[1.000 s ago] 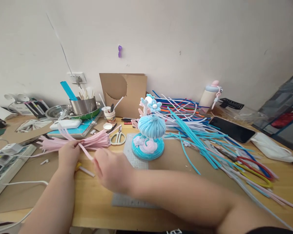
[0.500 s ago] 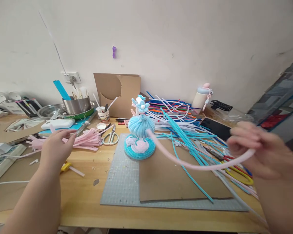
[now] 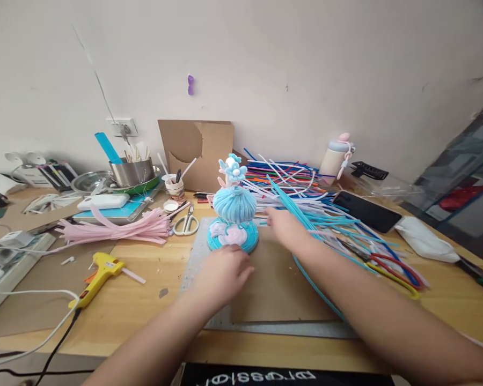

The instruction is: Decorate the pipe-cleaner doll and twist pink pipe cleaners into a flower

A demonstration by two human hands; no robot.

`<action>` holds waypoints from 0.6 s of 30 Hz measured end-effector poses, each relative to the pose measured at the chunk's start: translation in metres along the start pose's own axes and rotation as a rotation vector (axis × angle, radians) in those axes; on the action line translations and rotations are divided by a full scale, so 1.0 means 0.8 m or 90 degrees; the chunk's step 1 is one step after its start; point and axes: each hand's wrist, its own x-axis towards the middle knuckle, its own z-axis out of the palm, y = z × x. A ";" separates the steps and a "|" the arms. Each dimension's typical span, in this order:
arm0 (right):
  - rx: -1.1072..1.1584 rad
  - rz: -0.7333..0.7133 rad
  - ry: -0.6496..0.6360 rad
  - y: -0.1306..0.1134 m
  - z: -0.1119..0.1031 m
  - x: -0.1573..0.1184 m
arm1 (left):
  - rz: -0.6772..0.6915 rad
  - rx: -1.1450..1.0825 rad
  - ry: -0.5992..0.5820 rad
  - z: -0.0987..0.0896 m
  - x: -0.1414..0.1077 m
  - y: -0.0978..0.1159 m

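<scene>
1. At far left, a white power strip [image 3: 22, 268] lies on the table, with a yellow glue gun [image 3: 100, 276] on its side nearby
2. Behind the glue gun, a bundle of pink fuzzy sticks [image 3: 116, 228] lies loose, a metal pot [image 3: 132, 174] standing farther back and scissors [image 3: 187, 219] just to the right
3. The left hand [image 3: 224, 274] is in front of the ornament's base, fingers curled; whether they pinch anything cannot be told
4. At center, the blue ornament [image 3: 234, 206], pleated and topped with flowers, stands upright on its round base at the back of a cutting mat [image 3: 193, 262]
5. The right hand [image 3: 284, 228] reaches in beside the ornament, fingers bent toward it; their grip is too blurred to tell
6. Beyond that hand lie blue fuzzy sticks [image 3: 292, 203], with a phone [image 3: 366, 212] farther right
</scene>
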 end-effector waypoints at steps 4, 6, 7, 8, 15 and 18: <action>0.049 -0.017 -0.004 -0.016 0.044 0.016 | 0.016 0.001 0.092 0.024 0.023 -0.022; 0.081 -0.049 -0.003 -0.020 0.055 0.022 | 0.029 -0.029 0.113 0.035 0.026 -0.036; 0.096 -0.066 -0.007 -0.022 0.059 0.024 | 0.035 -0.049 0.114 0.041 0.026 -0.042; 0.109 -0.080 -0.012 -0.022 0.063 0.025 | 0.040 -0.070 0.113 0.045 0.026 -0.047; 0.170 -0.072 0.012 -0.017 0.084 0.026 | 0.040 -0.083 0.116 0.058 0.024 -0.048; 0.187 -0.063 0.025 -0.015 0.086 0.032 | 0.036 -0.057 0.104 0.059 0.022 -0.044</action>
